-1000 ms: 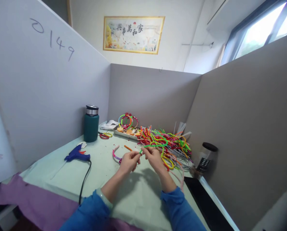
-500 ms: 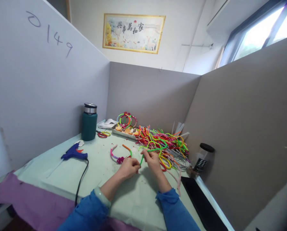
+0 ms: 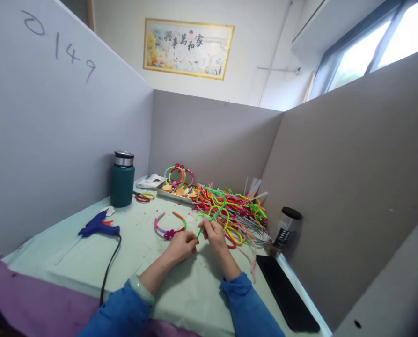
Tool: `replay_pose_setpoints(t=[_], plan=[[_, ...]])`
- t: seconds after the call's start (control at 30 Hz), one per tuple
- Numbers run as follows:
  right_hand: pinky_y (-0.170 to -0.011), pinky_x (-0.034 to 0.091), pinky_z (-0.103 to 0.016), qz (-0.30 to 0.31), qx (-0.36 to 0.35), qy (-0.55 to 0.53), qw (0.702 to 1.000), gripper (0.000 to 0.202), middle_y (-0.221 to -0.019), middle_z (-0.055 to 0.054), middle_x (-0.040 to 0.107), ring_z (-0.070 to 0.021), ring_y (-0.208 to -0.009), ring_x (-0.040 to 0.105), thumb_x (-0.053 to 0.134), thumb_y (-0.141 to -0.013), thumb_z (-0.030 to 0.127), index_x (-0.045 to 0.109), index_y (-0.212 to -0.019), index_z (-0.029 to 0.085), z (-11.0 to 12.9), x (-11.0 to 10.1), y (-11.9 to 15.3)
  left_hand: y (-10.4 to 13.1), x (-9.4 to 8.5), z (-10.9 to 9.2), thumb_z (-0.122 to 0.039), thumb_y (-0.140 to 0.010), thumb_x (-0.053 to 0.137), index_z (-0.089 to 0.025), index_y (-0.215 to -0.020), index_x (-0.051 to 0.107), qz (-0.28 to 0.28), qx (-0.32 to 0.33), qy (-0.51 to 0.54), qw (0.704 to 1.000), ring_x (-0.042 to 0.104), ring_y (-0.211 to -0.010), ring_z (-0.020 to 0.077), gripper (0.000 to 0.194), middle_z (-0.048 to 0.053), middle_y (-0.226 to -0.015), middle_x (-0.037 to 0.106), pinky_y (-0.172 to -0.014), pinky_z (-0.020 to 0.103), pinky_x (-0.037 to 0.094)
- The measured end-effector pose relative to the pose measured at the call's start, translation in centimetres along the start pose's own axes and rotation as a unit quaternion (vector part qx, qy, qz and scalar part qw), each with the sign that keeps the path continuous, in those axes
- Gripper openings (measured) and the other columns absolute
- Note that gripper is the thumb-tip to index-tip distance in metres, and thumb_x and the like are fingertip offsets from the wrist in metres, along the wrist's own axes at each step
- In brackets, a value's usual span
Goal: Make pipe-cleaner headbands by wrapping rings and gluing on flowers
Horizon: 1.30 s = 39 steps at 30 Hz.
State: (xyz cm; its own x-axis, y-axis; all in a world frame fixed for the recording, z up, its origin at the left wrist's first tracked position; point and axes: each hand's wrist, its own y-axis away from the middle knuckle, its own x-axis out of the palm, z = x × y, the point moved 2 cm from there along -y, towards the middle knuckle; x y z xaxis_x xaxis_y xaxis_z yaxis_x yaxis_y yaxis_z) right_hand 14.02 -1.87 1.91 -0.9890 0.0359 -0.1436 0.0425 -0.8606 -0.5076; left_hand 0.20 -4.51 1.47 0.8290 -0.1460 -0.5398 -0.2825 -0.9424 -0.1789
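Green, fuzzy, bendable stem (image 3: 215,216) is pinched by fingertips of my left hand (image 3: 181,246) and my right hand (image 3: 213,233). Just beyond left fingers lies the multicoloured fuzzy band with dark-pink flower (image 3: 169,234); it is already decorated, but its ends are apart. Green piece is not attached to it, so I judge the work partly done. Farther beyond the fingers, colourful round hoops (image 3: 184,177) look complete.

Pipe cleaners (image 3: 242,210): fuzzy, matt. Bottle (image 3: 122,186): matt teal body, shiny metal-look collar. Glue gun (image 3: 98,225): smooth blue plastic. Sleeves (image 3: 254,306): wrinkled blue cloth. Partition (image 3: 212,135): smooth, matt grey. Jar (image 3: 285,229): clear, glossy, dark lid.
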Motion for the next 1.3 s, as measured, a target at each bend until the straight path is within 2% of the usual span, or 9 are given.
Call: replay_pose_setpoints(t=[0.13, 0.23, 0.33, 0.4, 0.53, 0.67, 0.77, 1.0, 1.3], plan=[[-0.042, 0.031, -0.022, -0.001, 0.024, -0.052, 0.998, 0.042, -0.052, 0.003, 0.049, -0.0088, -0.042, 0.041, 0.05, -0.083, 0.053, 0.065, -0.072, 0.015, -0.6, 0.0, -0.2, -0.5, 0.0, 0.8, -0.021, -0.074, 0.046, -0.015, -0.067, 0.061, -0.027, -0.017, 0.034, 0.999, 0.043, -0.033, 0.0073, 0.018, 0.0, -0.056, 0.063, -0.039, 0.02, 0.031], [-0.041, 0.031, -0.022, -0.014, 0.039, -0.096, 0.995, 0.043, -0.054, 0.002, 0.05, -0.0083, -0.042, 0.042, 0.05, -0.082, 0.054, 0.064, -0.073, 0.015, -0.6, 0.0, -0.3, -1.0, -0.3, 1.3, -0.026, -0.073, 0.05, -0.015, -0.068, 0.056, -0.042, -0.053, 0.15, 0.986, 0.039, -0.029, 0.0063, 0.014, -0.002, -0.054, 0.059, -0.033, 0.02, 0.027], [-0.042, 0.032, -0.022, -0.021, 0.043, -0.13, 0.99, 0.043, -0.057, 0.0, 0.054, -0.0087, -0.044, 0.044, 0.051, -0.081, 0.055, 0.065, -0.077, 0.014, -0.3, 0.1, -0.2, -1.1, -0.8, 1.3, -0.035, -0.071, 0.056, -0.015, -0.072, 0.053, -0.07, -0.059, 0.275, 0.957, 0.038, -0.029, 0.005, 0.02, -0.002, -0.057, 0.06, -0.032, 0.02, 0.027], [-0.042, 0.033, -0.022, -0.024, 0.042, -0.143, 0.989, 0.041, -0.058, 0.0, 0.056, -0.0091, -0.045, 0.046, 0.053, -0.08, 0.053, 0.065, -0.079, 0.014, -0.1, 0.1, -0.1, -1.0, -0.9, 1.3, -0.036, -0.069, 0.059, -0.014, -0.079, 0.054, -0.056, -0.06, 0.308, 0.948, 0.041, -0.03, 0.0048, 0.025, -0.001, -0.062, 0.063, -0.032, 0.019, 0.03], [-0.041, 0.031, -0.021, -0.04, 0.043, -0.14, 0.988, 0.039, -0.058, 0.0, 0.056, -0.0088, -0.044, 0.046, 0.055, -0.08, 0.052, 0.064, -0.079, 0.014, 0.1, -0.1, -0.1, -0.7, -0.2, 1.5, -0.034, -0.069, 0.06, -0.013, -0.079, 0.058, 0.024, -0.068, 0.269, 0.96, 0.046, -0.033, 0.0063, 0.024, 0.001, -0.061, 0.064, -0.034, 0.019, 0.035], [-0.042, 0.032, -0.022, -0.024, 0.028, -0.124, 0.992, 0.035, -0.054, 0.002, 0.053, -0.0084, -0.044, 0.044, 0.06, -0.077, 0.049, 0.063, -0.077, 0.015, 0.3, 0.0, 0.0, -0.7, 0.0, 1.8, -0.035, -0.072, 0.057, -0.013, -0.071, 0.06, -0.015, -0.042, 0.182, 0.982, 0.042, -0.03, 0.0056, 0.022, -0.004, -0.05, 0.054, -0.031, 0.018, 0.028], [-0.042, 0.032, -0.022, 0.0, 0.025, -0.093, 0.995, 0.03, -0.053, 0.002, 0.053, -0.0086, -0.043, 0.042, 0.066, -0.073, 0.046, 0.062, -0.073, 0.015, 0.7, 0.3, 0.1, -0.7, -0.1, 1.6, -0.035, -0.072, 0.055, -0.014, -0.071, 0.058, -0.025, -0.036, 0.194, 0.98, 0.043, -0.03, 0.0055, 0.021, -0.003, -0.056, 0.057, -0.03, 0.018, 0.028], [-0.041, 0.032, -0.023, 0.004, 0.014, -0.071, 0.997, 0.029, -0.057, 0.0, 0.057, -0.009, -0.043, 0.042, 0.063, -0.076, 0.044, 0.063, -0.072, 0.016, 0.8, 0.5, 0.1, -0.7, -0.1, 1.4, -0.028, -0.064, 0.064, -0.013, -0.073, 0.056, 0.012, -0.067, 0.305, 0.95, 0.049, -0.035, 0.0071, 0.019, 0.001, -0.064, 0.065, -0.036, 0.021, 0.04], [-0.041, 0.031, -0.022, -0.006, 0.004, -0.096, 0.995, 0.03, -0.059, 0.0, 0.057, -0.0083, -0.043, 0.042, 0.06, -0.079, 0.045, 0.061, -0.073, 0.015, 0.3, 0.7, 0.1, -0.9, -1.2, 1.2, -0.023, -0.06, 0.075, -0.011, -0.076, 0.056, -0.08, -0.078, 0.484, 0.868, 0.049, -0.038, 0.0055, 0.027, 0.005, -0.066, 0.068, -0.04, 0.02, 0.043]])
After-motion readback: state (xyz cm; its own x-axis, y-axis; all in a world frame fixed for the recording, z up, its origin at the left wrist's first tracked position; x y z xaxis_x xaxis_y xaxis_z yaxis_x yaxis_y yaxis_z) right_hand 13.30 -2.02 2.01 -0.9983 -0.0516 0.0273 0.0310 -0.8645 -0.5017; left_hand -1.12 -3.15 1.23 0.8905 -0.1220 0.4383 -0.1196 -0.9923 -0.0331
